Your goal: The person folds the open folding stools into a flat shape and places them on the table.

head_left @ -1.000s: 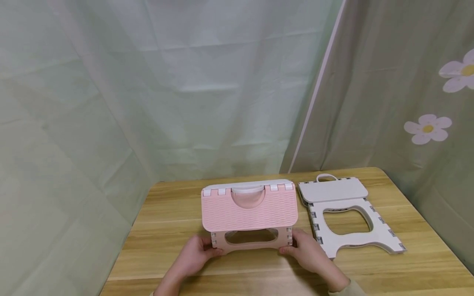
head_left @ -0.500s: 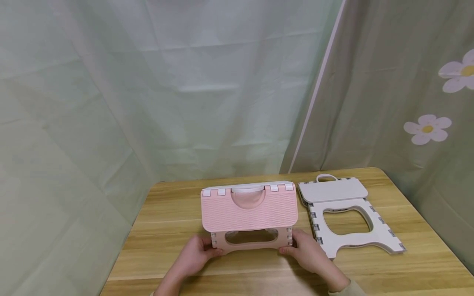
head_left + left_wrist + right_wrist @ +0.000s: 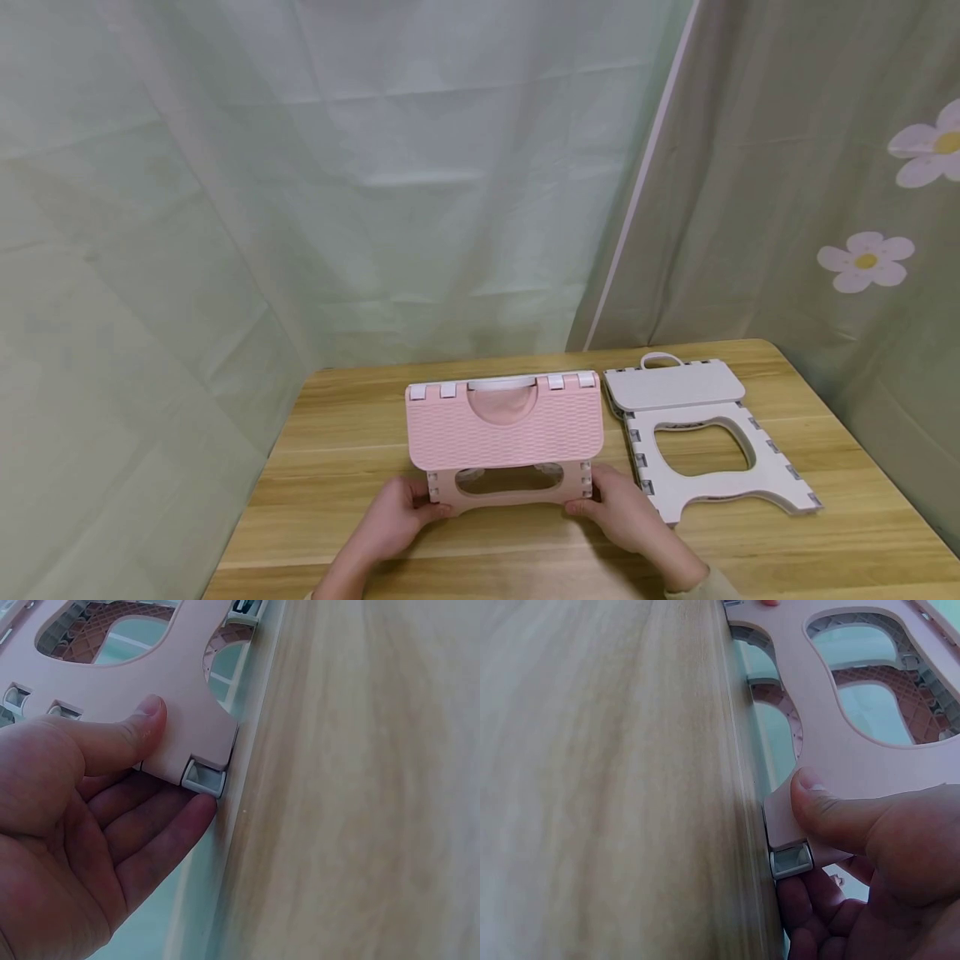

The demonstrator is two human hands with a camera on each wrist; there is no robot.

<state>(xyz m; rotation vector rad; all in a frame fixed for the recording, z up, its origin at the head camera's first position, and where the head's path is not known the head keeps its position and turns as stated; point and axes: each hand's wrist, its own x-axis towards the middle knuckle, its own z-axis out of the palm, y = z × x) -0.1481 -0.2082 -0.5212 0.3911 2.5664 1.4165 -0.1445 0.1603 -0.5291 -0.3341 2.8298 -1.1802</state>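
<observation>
A pink folding stool [image 3: 502, 442] with a woven-pattern top and a white carry handle stands on the wooden table, its near seat half tilted down toward me. My left hand [image 3: 396, 515] grips the lower left of its near leg panel; in the left wrist view the thumb lies on the pink leg [image 3: 187, 712] and the fingers go behind it. On the other side my right hand [image 3: 618, 508] holds the lower right of the same panel. The right wrist view shows that thumb pressed on the pink leg [image 3: 787, 814], fingers curled behind its edge.
A white folding stool [image 3: 708, 433] lies folded flat on the table to the right, its handle loop toward the back. Behind the wooden table [image 3: 330, 467] hangs a pale curtain [image 3: 450, 183], with flower prints at the right.
The far white-edged half of the pink stool's top has sunk slightly, so less of it shows behind the handle. Both hands keep their places, and the white stool has not moved.
</observation>
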